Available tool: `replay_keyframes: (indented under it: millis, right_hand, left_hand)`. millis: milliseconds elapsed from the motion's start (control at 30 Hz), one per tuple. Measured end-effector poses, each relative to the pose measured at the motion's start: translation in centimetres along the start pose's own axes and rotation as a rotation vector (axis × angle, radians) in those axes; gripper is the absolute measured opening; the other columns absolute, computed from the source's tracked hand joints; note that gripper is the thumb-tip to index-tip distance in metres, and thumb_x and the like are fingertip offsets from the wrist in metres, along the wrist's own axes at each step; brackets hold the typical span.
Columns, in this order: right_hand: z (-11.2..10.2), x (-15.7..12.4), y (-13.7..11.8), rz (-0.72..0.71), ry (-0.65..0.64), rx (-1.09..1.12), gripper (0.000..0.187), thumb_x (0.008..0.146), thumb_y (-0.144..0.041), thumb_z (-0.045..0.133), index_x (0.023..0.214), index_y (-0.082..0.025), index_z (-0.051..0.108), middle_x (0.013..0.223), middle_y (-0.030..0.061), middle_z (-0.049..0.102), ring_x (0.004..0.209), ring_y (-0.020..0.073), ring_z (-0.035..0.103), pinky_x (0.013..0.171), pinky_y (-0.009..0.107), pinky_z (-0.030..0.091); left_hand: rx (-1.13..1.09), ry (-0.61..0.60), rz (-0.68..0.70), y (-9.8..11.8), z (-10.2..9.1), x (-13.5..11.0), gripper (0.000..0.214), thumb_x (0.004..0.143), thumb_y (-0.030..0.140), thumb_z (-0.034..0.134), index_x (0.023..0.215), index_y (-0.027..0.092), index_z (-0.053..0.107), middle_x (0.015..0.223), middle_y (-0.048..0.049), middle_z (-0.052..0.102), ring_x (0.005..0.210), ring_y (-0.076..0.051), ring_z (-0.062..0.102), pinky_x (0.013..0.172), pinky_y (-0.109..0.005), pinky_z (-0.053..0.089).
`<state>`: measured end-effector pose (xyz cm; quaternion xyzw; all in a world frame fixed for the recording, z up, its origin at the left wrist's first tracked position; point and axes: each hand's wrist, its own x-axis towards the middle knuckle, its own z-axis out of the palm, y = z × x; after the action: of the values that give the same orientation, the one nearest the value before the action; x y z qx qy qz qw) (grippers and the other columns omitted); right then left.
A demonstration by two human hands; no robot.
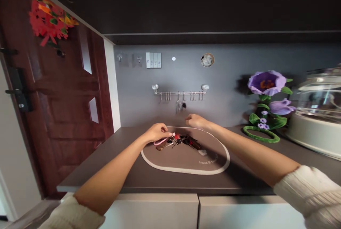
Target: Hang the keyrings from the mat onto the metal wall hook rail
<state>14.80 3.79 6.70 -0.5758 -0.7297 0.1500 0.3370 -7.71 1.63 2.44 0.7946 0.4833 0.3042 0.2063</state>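
Note:
On an oval brown mat [176, 163] with a pale rim lies a pile of keys and key fobs [183, 139], dark for the most part. At its left end my left hand [157, 132] has its fingers curled and its thumb on a keychain [176, 136] with red and pink charms. A pink strap [160, 142] loops below that hand. My right hand [196, 120] is raised over the mat's back edge, fingers bent together; whatever they may hold is hidden. Just up and left of it, two sets of keys [179, 106] hang from a clear hook rail [179, 93] on the wall.
To the right stand purple plush flowers [267, 83] with a green ring base [261, 138], beside a white appliance [317, 129] with a clear dome. A dark shelf [213, 8] overhangs the counter [106, 172]. At left is a red-brown door [71, 115].

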Motion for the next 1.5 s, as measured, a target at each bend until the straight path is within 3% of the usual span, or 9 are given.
replay_keyframes:
  millis: [100,233,333,533,733,967,1167,1300,1500]
  right_hand:
    - [1.0,2.6,-0.5,0.093,0.218,0.057,0.061,0.056,-0.044,0.067,0.105,-0.012,0.053,0.107,0.0151,0.059,0.099,0.0284,0.055,0.082,0.037,0.043]
    - [3.2,5.9,-1.4,0.196,0.435,0.237,0.079,0.05,-0.05,0.07,0.113,-0.011,0.042,0.108,0.0151,0.056,0.099,0.0249,0.055,0.084,0.034,0.044]
    - [4.5,7.5,-2.1,0.251,0.538,0.323,0.061,0.058,-0.038,0.068,0.109,-0.014,0.043,0.1,0.0111,0.059,0.083,0.0181,0.06,0.074,0.03,0.049]
    - [4.0,6.8,-3.5,0.235,0.503,0.56,0.007,0.074,-0.018,0.051,0.08,-0.015,0.053,0.072,0.0032,0.058,0.048,0.008,0.052,0.043,0.022,0.049]
    - [1.0,5.9,-5.0,0.137,0.503,0.577,0.011,0.078,-0.017,0.048,0.068,-0.014,0.052,0.056,-0.0003,0.05,0.04,0.007,0.046,0.041,0.024,0.049]
    - [-0.4,7.8,-6.6,0.03,0.58,0.59,0.005,0.079,-0.017,0.049,0.077,-0.014,0.053,0.059,-0.0008,0.052,0.044,0.0067,0.048,0.045,0.022,0.046]
    - [0.6,3.0,-4.3,-0.038,0.175,0.436,0.011,0.074,-0.021,0.055,0.067,-0.012,0.055,0.054,0.0001,0.053,0.044,0.0068,0.046,0.045,0.019,0.039]
    - [1.1,-1.6,-1.7,-0.112,-0.115,0.179,0.017,0.066,-0.028,0.063,0.075,-0.014,0.064,0.066,0.0027,0.063,0.057,0.0116,0.054,0.058,0.024,0.043]
    - [-0.8,-4.3,-0.8,-0.109,-0.273,0.043,0.018,0.061,-0.032,0.067,0.073,-0.018,0.068,0.073,0.0035,0.067,0.07,0.0165,0.058,0.069,0.027,0.043]
  left_hand:
    - [0.131,0.045,0.048,-0.2,0.0,-0.3,0.041,0.067,0.056,0.051,0.078,0.019,0.062,0.083,-0.0045,0.064,0.074,-0.017,0.057,0.063,-0.025,0.039]
    - [0.261,0.09,0.137,-0.8,0.5,-0.4,0.047,0.072,0.058,0.044,0.089,0.019,0.062,0.092,-0.0082,0.062,0.083,-0.02,0.056,0.069,-0.028,0.039]
    - [0.278,0.046,0.195,-1.1,0.9,-0.4,0.051,0.072,0.059,0.044,0.1,0.02,0.06,0.097,-0.0083,0.06,0.086,-0.02,0.055,0.071,-0.028,0.039]
    - [0.28,-0.013,0.237,-0.9,0.9,-0.7,0.045,0.071,0.055,0.048,0.098,0.022,0.061,0.096,-0.0071,0.061,0.087,-0.02,0.054,0.072,-0.027,0.038]
    - [0.252,-0.035,0.275,-1.2,0.6,-0.7,0.045,0.07,0.056,0.05,0.096,0.022,0.063,0.096,-0.0073,0.062,0.087,-0.021,0.055,0.071,-0.026,0.037]
    - [0.205,-0.065,0.257,-1.4,0.6,-0.7,0.037,0.066,0.053,0.055,0.083,0.022,0.066,0.087,-0.0057,0.064,0.087,-0.021,0.056,0.076,-0.026,0.038]
    - [0.271,0.062,0.209,-1.8,-0.2,-0.4,0.029,0.073,0.043,0.05,0.083,0.021,0.066,0.09,-0.0094,0.063,0.087,-0.023,0.056,0.076,-0.03,0.039]
    - [0.225,0.195,0.126,-2.5,-0.8,-0.1,0.023,0.073,0.036,0.052,0.081,0.019,0.065,0.09,-0.0103,0.062,0.087,-0.023,0.056,0.079,-0.032,0.039]
    - [-0.142,0.239,0.059,-1.6,-1.3,-0.6,0.023,0.065,0.025,0.062,0.087,0.019,0.062,0.094,-0.007,0.061,0.086,-0.018,0.055,0.081,-0.028,0.04]
